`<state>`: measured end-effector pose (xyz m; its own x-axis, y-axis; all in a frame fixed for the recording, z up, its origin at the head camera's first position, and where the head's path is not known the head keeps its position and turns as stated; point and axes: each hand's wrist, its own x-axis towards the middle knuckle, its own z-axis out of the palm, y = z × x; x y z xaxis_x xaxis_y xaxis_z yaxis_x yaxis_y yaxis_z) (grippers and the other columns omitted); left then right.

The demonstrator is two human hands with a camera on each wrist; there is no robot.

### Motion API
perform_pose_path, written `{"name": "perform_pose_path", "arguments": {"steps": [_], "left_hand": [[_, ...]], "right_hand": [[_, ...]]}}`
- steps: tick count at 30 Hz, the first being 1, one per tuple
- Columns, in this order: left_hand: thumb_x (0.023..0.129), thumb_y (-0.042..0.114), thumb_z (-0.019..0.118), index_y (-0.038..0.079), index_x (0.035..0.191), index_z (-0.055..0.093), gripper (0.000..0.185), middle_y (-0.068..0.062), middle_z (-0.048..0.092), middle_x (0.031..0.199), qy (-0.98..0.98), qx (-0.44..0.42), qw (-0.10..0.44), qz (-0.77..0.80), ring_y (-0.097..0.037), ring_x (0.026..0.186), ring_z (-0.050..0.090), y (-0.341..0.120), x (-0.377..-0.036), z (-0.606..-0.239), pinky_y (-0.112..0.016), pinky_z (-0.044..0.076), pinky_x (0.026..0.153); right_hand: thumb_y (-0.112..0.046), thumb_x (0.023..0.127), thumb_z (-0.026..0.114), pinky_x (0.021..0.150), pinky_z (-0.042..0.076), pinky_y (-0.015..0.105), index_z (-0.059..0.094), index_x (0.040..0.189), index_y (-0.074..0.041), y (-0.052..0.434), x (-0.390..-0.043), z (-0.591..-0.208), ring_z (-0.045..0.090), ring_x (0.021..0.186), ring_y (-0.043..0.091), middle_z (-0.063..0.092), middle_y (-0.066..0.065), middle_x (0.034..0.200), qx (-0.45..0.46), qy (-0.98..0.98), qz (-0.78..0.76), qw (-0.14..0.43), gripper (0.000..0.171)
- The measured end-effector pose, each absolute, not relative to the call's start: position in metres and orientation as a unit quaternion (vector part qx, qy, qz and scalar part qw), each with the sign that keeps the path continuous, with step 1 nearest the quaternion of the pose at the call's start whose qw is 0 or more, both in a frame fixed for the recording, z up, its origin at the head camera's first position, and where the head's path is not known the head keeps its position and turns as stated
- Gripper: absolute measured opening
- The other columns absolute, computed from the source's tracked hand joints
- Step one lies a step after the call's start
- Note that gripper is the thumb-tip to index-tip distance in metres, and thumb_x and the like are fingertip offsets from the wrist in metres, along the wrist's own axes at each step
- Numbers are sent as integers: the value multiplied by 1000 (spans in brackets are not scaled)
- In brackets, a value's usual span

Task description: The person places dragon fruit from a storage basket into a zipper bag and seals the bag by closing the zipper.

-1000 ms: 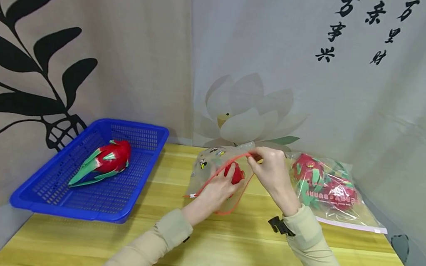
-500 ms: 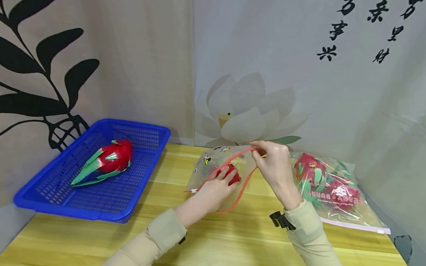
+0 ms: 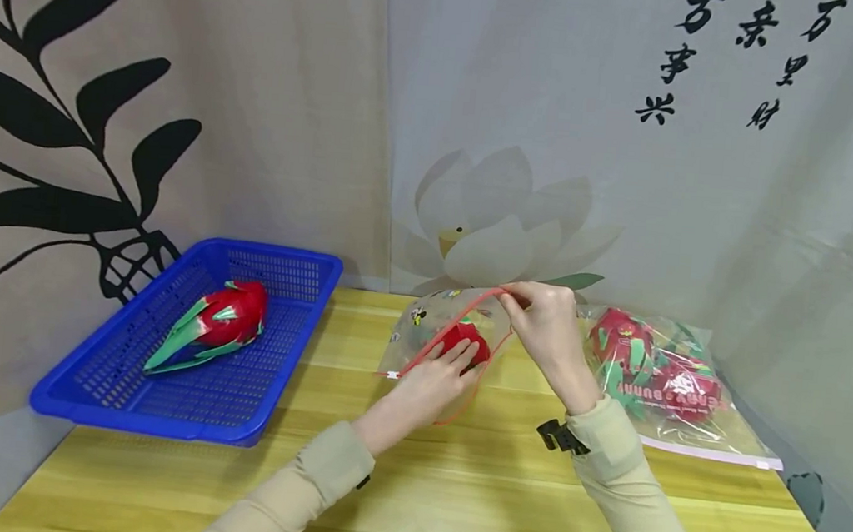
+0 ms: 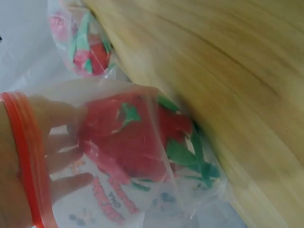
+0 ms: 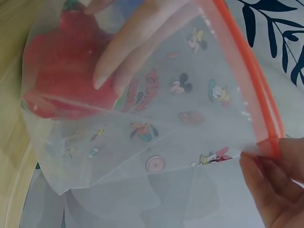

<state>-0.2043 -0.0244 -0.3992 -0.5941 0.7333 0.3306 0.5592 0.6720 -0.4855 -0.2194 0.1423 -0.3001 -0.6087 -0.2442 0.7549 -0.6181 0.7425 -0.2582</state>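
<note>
A frosted zip bag (image 3: 410,327) with a red-orange zip edge and small cartoon prints lies mouth toward me in the head view. Pinched between thumb and fingers, its upper corner is held by my right hand (image 3: 545,334). My left hand (image 3: 435,388) reaches through the mouth, and its straight fingers touch a red dragon fruit (image 3: 466,342) with green scales. Through the film in the left wrist view, the dragon fruit (image 4: 128,135) sits deep in the bag, beyond the fingertips (image 4: 80,178). The right wrist view shows the pinched bag corner next to my right hand (image 5: 280,185).
A blue basket (image 3: 151,426) on the left holds another dragon fruit (image 3: 230,317). Toward the right edge of the wooden table (image 3: 468,503) lies a clear zip bag (image 3: 721,435) with red and green dragon fruits inside. A printed curtain (image 3: 295,122) hangs behind.
My left fingers have straightened from around the dragon fruit and now lie against it. The fruit has shifted slightly inside the bag. My right hand keeps its pinch on the bag's corner.
</note>
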Motion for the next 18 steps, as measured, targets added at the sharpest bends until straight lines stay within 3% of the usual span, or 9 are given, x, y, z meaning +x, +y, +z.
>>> {"name": "perform_pose_path", "arguments": {"steps": [8, 11, 18], "left_hand": [[82, 26, 72, 22, 116, 66, 35, 4, 65, 125, -867, -398, 269, 129, -11, 115, 62, -28, -205, -390, -29, 54, 90], [83, 26, 71, 22, 122, 63, 40, 5, 61, 132, -876, -394, 243, 134, -9, 119, 59, -26, -204, -388, -31, 55, 89], [82, 28, 73, 22, 142, 45, 66, 4, 36, 154, -897, -371, 164, 173, -10, 138, 40, -22, -204, -391, -31, 56, 87]], "right_hand": [[-7, 85, 67, 49, 49, 27, 75, 90, 1, 147, -230, -299, 66, 55, 20, 74, 15, 76, 232, -866, 275, 348, 12], [-7, 86, 66, 51, 50, 27, 74, 91, 1, 149, -233, -299, 67, 56, 21, 74, 16, 77, 219, -870, 285, 337, 13], [-10, 88, 65, 50, 48, 25, 75, 92, 0, 150, -235, -302, 67, 56, 20, 74, 15, 76, 214, -874, 295, 322, 15]]}}
